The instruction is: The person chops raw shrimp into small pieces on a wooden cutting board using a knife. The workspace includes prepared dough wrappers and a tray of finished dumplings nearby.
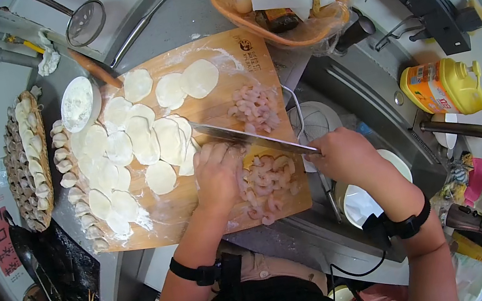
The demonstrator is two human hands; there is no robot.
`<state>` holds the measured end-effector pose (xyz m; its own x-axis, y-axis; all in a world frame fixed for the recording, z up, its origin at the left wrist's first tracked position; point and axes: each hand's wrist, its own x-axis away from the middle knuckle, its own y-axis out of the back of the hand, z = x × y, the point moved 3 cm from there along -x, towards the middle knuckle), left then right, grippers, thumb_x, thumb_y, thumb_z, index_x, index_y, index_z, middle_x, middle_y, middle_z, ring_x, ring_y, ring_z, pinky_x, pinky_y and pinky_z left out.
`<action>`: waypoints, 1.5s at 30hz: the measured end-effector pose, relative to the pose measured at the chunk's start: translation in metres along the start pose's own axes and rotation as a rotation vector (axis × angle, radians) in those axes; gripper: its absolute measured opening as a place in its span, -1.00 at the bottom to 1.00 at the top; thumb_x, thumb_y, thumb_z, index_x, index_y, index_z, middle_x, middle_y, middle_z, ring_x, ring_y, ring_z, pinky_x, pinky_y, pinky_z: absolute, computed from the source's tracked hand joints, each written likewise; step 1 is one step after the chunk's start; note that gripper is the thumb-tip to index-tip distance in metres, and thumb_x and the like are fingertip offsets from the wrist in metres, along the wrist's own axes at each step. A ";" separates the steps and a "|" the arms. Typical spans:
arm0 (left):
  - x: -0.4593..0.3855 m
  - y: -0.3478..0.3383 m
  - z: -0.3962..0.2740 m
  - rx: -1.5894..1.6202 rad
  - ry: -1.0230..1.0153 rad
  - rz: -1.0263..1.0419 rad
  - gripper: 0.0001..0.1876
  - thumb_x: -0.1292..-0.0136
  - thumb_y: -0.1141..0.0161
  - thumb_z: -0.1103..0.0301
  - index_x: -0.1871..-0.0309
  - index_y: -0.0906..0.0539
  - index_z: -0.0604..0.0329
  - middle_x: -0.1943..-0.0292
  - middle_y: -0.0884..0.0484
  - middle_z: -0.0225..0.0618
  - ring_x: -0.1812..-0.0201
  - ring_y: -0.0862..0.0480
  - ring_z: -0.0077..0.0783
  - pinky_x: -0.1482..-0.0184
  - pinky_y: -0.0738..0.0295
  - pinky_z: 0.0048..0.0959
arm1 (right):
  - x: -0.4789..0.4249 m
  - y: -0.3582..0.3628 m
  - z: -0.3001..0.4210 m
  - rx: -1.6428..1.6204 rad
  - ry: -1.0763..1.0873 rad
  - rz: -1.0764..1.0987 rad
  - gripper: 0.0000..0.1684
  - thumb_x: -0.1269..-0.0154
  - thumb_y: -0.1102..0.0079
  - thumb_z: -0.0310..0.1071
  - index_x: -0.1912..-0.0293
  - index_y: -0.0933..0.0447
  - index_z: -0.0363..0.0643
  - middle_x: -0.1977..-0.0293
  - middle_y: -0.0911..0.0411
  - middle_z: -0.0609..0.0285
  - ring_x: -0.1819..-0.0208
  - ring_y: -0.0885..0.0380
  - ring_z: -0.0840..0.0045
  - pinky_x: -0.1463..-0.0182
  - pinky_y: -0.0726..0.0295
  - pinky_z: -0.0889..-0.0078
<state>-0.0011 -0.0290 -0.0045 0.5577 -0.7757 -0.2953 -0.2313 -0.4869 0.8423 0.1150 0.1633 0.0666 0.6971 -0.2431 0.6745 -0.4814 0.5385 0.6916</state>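
My right hand (pixel 337 156) is closed on the handle of a kitchen knife (pixel 258 140), whose blade points up and left over the wooden cutting board (pixel 204 46). Beside the blade, my left hand (pixel 218 168) lies with bent fingers on the board; what is under its fingertips is hidden. Peeled shrimp pieces (pixel 254 107) lie in a pile above the blade, and larger peeled shrimp (pixel 270 181) lie below it. Many round dough wrappers (pixel 118 148) overlap on the board's left half. Folded dumplings (pixel 68 179) line its left edge.
A bowl of flour (pixel 79 103) and a wooden rolling pin (pixel 93 69) are at the board's upper left. A woven tray of dumplings (pixel 35 161) stands farther left. An orange basket (pixel 228 14) overlaps the top right corner. A sink with a wire strainer (pixel 310 120) is at right.
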 end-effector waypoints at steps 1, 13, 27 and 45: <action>0.002 0.000 0.000 0.002 -0.016 0.022 -0.83 0.01 -0.37 0.45 0.29 -0.66 0.14 0.33 -0.56 -0.25 0.19 -0.50 -0.08 0.16 -0.32 -0.16 | 0.000 -0.004 -0.001 -0.020 0.019 -0.055 -0.74 -0.31 -0.13 -0.16 0.12 -0.70 0.00 0.33 -0.66 -0.04 0.24 -0.65 0.06 0.11 -0.64 0.04; -0.029 0.008 0.000 0.038 0.123 0.017 -0.74 -0.07 -0.34 0.39 0.14 -0.64 0.13 0.29 -0.60 -0.20 0.20 -0.55 -0.07 0.11 -0.36 -0.16 | 0.033 0.003 -0.011 -0.293 -0.116 -0.208 -0.70 -0.35 -0.11 -0.12 0.12 -0.69 -0.05 0.36 -0.63 -0.13 0.25 -0.64 0.01 0.12 -0.61 0.01; -0.020 0.003 -0.012 0.027 0.127 0.260 -0.73 -0.06 -0.28 0.43 0.11 -0.64 0.15 0.21 -0.60 -0.23 0.05 -0.56 -0.06 0.00 -0.38 -0.16 | 0.043 -0.016 -0.023 -0.244 -0.110 -0.214 -0.70 -0.35 -0.12 -0.09 0.10 -0.71 0.01 0.35 -0.65 -0.09 0.27 -0.64 0.01 0.14 -0.63 0.04; -0.006 0.006 -0.003 0.085 0.040 0.028 -0.75 -0.03 -0.32 0.56 0.16 -0.69 0.23 0.20 -0.65 -0.11 0.17 -0.58 0.03 0.11 -0.47 -0.12 | 0.043 -0.020 -0.011 -0.114 0.001 -0.203 -0.74 -0.36 -0.10 -0.12 0.10 -0.70 0.10 0.41 -0.66 0.00 0.33 -0.66 0.07 0.19 -0.65 0.04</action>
<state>-0.0034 -0.0259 0.0038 0.5811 -0.7737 -0.2524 -0.3131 -0.4988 0.8082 0.1599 0.1508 0.0788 0.7741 -0.3547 0.5244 -0.2685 0.5662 0.7793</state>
